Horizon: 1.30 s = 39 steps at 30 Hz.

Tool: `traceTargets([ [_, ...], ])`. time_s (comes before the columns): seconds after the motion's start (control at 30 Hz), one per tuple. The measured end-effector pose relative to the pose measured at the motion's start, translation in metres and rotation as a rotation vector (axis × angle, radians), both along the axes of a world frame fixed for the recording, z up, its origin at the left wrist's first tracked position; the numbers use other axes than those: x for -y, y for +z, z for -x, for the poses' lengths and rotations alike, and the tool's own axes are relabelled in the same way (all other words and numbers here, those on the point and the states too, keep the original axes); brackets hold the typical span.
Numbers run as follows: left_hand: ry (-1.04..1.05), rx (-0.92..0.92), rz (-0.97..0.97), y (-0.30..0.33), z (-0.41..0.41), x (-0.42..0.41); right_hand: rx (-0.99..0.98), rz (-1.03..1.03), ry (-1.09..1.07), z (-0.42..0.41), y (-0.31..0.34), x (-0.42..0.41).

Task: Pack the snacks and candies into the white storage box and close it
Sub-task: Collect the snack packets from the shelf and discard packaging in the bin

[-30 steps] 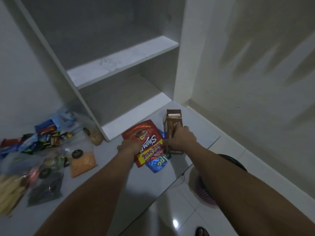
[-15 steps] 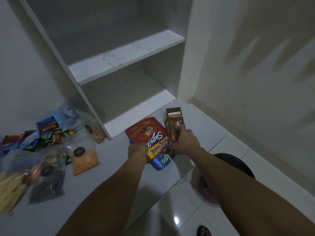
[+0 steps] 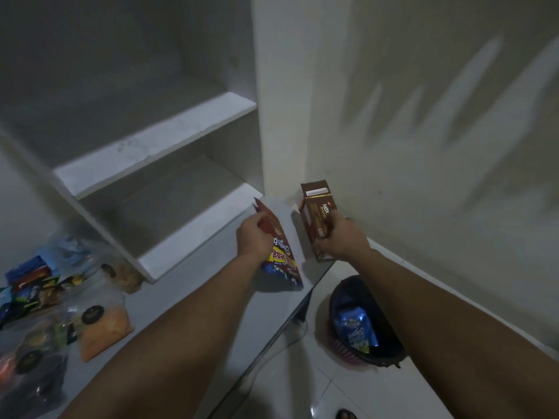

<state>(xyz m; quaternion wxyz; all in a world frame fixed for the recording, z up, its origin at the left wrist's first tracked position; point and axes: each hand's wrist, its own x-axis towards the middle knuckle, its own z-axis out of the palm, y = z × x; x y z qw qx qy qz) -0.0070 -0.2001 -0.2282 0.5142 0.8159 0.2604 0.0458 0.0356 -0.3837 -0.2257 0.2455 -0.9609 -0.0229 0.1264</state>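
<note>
From the head view, the left hand [image 3: 252, 237] has its fingers curled around the upper edge of a red foil snack pouch [image 3: 279, 246], holding it tilted above the pale grey surface [image 3: 193, 285], with a blue packet just beneath it. The right hand [image 3: 341, 238] grips a tall brown cardboard biscuit box [image 3: 317, 213] by its lower half, upright and just beside the pouch. At the left of the surface lies a heap of clear plastic bags and coloured wrappers [image 3: 45, 300], including an orange-filled clear bag [image 3: 104, 325]. On the floor below the right forearm stands a black round basket [image 3: 363, 322] with a shiny blue snack packet [image 3: 355, 326] inside. White open shelves [image 3: 157, 146] rise behind the surface.
</note>
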Motion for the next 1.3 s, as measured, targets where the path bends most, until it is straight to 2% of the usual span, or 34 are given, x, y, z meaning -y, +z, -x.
traceTargets([
  [0.27, -0.244, -0.012, -0.090, 0.017, -0.040, 0.112, -0.033, 0.009, -0.146, -0.014, 0.007, 0.115],
  [0.5, -0.458, -0.077, -0.193, -0.021, -0.060, 0.203, -0.111, 0.007, -0.270, -0.013, -0.042, 0.205],
  [0.83, -0.562, -0.226, -0.268, -0.134, -0.073, 0.269, -0.310, 0.014, -0.306, -0.011, -0.168, 0.269],
  [1.3, -0.582, -0.329, -0.311, -0.308, -0.079, 0.294, -0.453, 0.040, -0.288, -0.014, -0.359, 0.288],
])
